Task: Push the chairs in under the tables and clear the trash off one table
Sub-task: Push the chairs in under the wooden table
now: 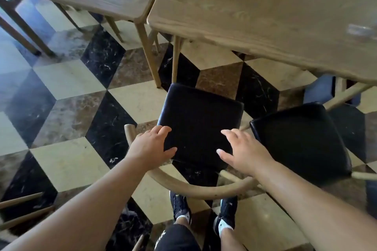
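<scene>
A floor (67, 79) of cream, brown and black marble diamonds ran under two wooden benches; the nearer bench (265, 16) stood just beyond a black-cushioned chair (200, 120), whose seat lay wholly outside it. Both hands were open with fingers spread: the left hand (152, 149) over the chair's curved backrest, the right hand (244, 153) above the cushion, contact unclear.
</scene>
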Demonstrator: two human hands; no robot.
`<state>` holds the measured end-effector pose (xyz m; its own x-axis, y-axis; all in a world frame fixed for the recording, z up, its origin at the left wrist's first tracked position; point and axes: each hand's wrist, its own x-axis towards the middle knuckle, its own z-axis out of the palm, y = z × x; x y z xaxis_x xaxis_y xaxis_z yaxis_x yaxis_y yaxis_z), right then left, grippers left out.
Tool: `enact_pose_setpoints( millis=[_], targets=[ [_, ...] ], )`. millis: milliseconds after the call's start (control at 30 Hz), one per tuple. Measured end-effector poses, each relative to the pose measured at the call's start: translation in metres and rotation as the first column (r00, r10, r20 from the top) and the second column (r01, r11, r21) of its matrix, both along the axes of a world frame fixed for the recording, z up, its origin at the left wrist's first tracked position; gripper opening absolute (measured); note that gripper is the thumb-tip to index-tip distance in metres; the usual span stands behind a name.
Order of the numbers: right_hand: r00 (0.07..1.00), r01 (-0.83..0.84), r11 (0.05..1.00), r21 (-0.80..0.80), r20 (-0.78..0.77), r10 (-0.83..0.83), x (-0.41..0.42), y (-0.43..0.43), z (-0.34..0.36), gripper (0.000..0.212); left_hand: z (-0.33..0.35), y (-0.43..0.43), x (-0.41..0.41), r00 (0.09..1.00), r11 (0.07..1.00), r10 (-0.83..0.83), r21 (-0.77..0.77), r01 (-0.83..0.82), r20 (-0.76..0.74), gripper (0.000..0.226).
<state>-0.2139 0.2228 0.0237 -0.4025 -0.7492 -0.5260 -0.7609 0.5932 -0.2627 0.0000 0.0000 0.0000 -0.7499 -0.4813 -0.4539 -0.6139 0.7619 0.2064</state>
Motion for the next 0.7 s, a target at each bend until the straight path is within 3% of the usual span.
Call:
enact_pose_setpoints(
  millis=[100,200,333,400,433,500,567,633,700],
  targets=[
    [0.992,-0.040,0.995,0.093,0.120,0.028,0.021,-0.001,-0.012,0.078,-0.014,-0.008,0.016,0.990,0.998,-0.049,0.054,0.042,0.133,0.077],
    [0.982,-0.093,0.981,0.172,0.178,0.061,0.045,-0.001,-0.026,0.079,-0.026,-0.013,0.033,0.954,0.976,-0.220,0.040,0.216,0.206,0.073],
    [0.958,-0.176,0.949,0.263,0.269,0.103,0.075,0.003,-0.035,0.064,-0.041,-0.018,0.050,0.847,0.881,-0.467,0.048,0.471,0.255,0.093],
    [0.942,-0.184,0.929,0.322,0.329,0.073,0.088,0.008,-0.038,0.059,-0.044,-0.023,0.053,0.797,0.832,-0.546,0.052,0.553,0.258,0.092],
    [0.939,-0.172,0.927,0.333,0.341,0.051,0.091,0.011,-0.039,0.062,-0.044,-0.025,0.053,0.773,0.812,-0.573,0.061,0.581,0.272,0.088],
    [0.943,-0.184,0.928,0.323,0.325,0.074,0.093,0.015,-0.039,0.065,-0.041,-0.029,0.050,0.748,0.785,-0.606,0.050,0.618,0.269,0.059],
    [0.945,-0.259,0.911,0.320,0.279,0.171,0.091,0.018,-0.037,0.051,-0.039,-0.031,0.047,0.724,0.760,-0.629,0.029,0.650,0.283,0.037],
    [0.933,-0.344,0.887,0.307,0.222,0.285,0.088,0.020,-0.039,0.034,-0.037,-0.033,0.044,0.702,0.749,-0.638,0.043,0.662,0.316,0.034],
    [0.926,-0.369,0.878,0.307,0.200,0.319,0.086,0.022,-0.041,0.033,-0.037,-0.035,0.041,0.697,0.746,-0.640,0.043,0.665,0.323,0.036]
  ],
)
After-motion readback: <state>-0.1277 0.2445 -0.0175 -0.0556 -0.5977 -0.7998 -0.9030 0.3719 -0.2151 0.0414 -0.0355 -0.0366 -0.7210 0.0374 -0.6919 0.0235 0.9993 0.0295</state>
